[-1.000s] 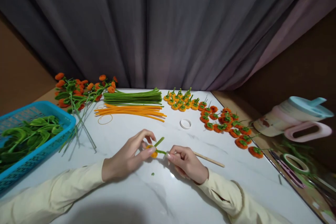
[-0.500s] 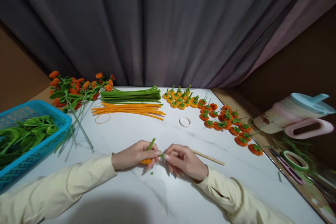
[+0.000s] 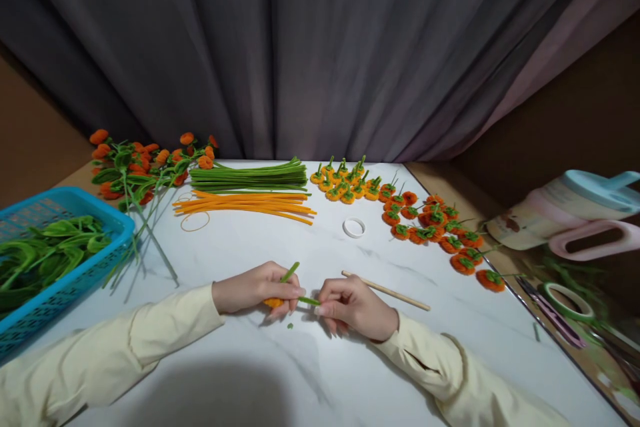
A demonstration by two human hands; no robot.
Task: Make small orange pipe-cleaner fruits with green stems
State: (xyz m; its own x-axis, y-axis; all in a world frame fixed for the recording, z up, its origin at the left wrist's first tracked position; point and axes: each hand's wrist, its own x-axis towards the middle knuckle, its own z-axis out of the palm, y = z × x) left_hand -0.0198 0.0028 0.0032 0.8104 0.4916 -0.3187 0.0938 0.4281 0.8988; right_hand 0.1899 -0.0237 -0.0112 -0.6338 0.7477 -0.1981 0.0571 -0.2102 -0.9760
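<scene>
The table [image 3: 370,373] is white with grey veins. Along its far side lies a bundle of green stems [image 3: 250,178], with orange stems [image 3: 245,203] just in front and a thin loop [image 3: 207,223] beside them. To the right, yellow flowers [image 3: 345,187] cluster stem-up; orange flowers [image 3: 433,219] trail on toward the right edge. Nearer — a white ring [image 3: 354,236], a wooden stick [image 3: 400,295], a green scrap [image 3: 290,325]. At left sits a blue basket [image 3: 117,247]. Past the right edge, a brown surface [image 3: 450,177] bears a cup [image 3: 540,210], tape [image 3: 549,295] and a pink tool [image 3: 555,317].
</scene>
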